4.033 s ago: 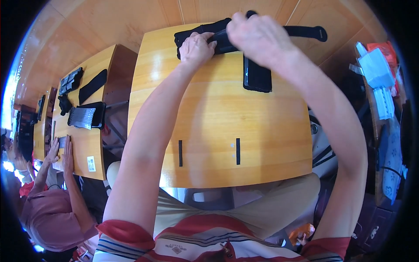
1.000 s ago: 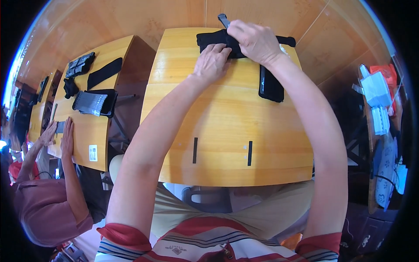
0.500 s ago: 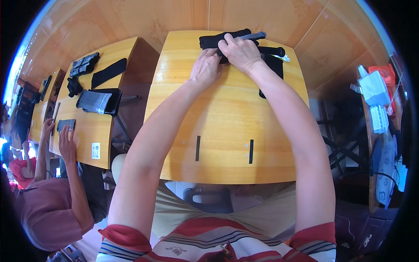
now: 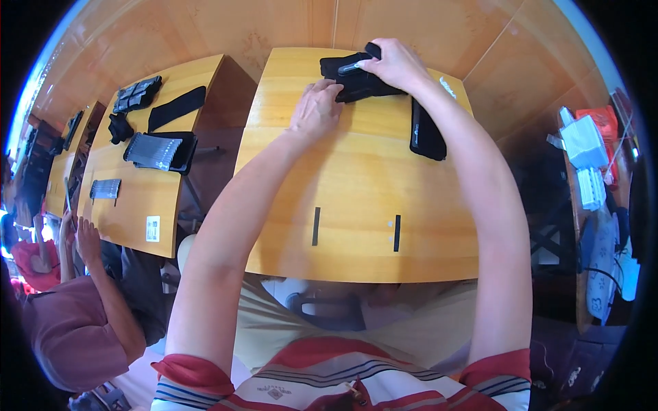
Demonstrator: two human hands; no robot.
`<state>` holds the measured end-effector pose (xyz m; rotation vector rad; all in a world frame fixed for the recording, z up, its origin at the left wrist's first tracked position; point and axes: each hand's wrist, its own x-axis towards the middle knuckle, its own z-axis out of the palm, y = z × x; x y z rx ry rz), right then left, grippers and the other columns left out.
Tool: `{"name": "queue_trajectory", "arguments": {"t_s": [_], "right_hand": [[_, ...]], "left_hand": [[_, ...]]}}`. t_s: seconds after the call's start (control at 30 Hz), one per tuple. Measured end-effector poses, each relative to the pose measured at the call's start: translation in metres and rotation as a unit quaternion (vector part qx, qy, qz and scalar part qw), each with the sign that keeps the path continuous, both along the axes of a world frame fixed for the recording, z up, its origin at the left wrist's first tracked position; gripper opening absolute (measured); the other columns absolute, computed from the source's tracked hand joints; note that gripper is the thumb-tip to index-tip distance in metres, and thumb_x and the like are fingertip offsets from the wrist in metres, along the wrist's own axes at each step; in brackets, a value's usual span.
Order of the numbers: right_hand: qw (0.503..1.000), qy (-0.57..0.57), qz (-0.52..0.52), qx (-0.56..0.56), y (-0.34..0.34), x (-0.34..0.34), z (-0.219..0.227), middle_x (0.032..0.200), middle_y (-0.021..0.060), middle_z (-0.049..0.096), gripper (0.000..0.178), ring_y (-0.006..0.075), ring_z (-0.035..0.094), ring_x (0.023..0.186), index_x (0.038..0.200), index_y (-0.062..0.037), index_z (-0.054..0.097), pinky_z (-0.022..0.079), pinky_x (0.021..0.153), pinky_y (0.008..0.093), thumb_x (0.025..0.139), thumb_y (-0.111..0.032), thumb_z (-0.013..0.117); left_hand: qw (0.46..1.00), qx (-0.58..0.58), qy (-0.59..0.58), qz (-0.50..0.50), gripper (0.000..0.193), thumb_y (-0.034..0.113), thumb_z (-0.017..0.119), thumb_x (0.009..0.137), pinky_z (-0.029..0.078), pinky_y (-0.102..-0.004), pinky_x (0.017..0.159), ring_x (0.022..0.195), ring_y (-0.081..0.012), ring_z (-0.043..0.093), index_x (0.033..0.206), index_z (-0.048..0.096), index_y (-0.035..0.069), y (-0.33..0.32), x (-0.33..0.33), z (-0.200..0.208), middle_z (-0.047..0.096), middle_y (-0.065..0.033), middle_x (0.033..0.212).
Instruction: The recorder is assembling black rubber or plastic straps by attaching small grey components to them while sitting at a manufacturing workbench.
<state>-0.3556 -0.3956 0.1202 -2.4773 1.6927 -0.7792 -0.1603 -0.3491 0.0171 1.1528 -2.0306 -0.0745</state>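
Note:
Several dark cloth pieces lie near the far edge of my wooden table (image 4: 356, 171). My left hand (image 4: 317, 109) has its fingers bent together on the near left edge of a black cloth piece (image 4: 363, 87). Above that cloth, my right hand (image 4: 399, 65) is closed, gripping a black fold and a grey strip (image 4: 349, 68); its fingers partly hide both. Another long black cloth piece (image 4: 428, 130) lies below my right wrist, partly covered by the forearm.
Two short black strips (image 4: 316, 227) mark the near half of the table. At left, a second table (image 4: 130, 219) bears black cloths and grey strip bundles (image 4: 152, 151), with a co-worker (image 4: 89, 322) seated at it. White packs (image 4: 588, 142) sit on a side shelf at right.
My right hand has moved right and slightly up, drawing the fold and grey strip with it. My left hand has shifted slightly left. The co-worker's hands have moved down and left.

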Motion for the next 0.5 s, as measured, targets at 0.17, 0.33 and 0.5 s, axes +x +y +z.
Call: {"name": "queue_trajectory", "arguments": {"t_s": [0.17,0.33,0.5], "right_hand": [[0.967,-0.121,0.020,0.222,0.068,-0.024,0.034,0.070,0.0016,0.059,0.051,0.0068,0.048,0.047,0.116,0.0010,0.059,0.037,0.042,0.0237,0.086,-0.038,0.073],[0.980,-0.089,0.038,0.174,0.151,-0.057,0.007,0.079,0.0010,0.061,0.050,0.0066,0.053,0.056,0.123,0.0012,0.059,0.045,0.047,0.0251,0.087,-0.030,0.075],[0.938,-0.215,-0.007,0.272,0.237,-0.066,-0.014,0.080,0.0025,0.061,0.052,0.0052,0.050,0.055,0.119,-0.0013,0.057,0.042,0.047,0.0220,0.088,-0.041,0.072]], "left_hand": [[0.997,0.065,-0.034,-0.017,0.031,0.018,0.068,0.086,0.053,-0.0428,0.082,0.092,-0.0353,0.065,0.115,0.067,0.007,0.028,0.015,0.017,0.066,-0.0177,0.112],[0.992,0.123,-0.016,-0.033,0.032,0.022,0.069,0.089,0.056,-0.0369,0.080,0.093,-0.0271,0.070,0.114,0.068,0.003,0.078,0.026,0.026,0.069,-0.0170,0.109],[0.963,0.237,0.114,-0.055,0.031,0.019,0.070,0.087,0.056,-0.0361,0.081,0.095,-0.0288,0.070,0.113,0.069,0.002,0.157,0.027,0.034,0.070,-0.0201,0.103]]}}
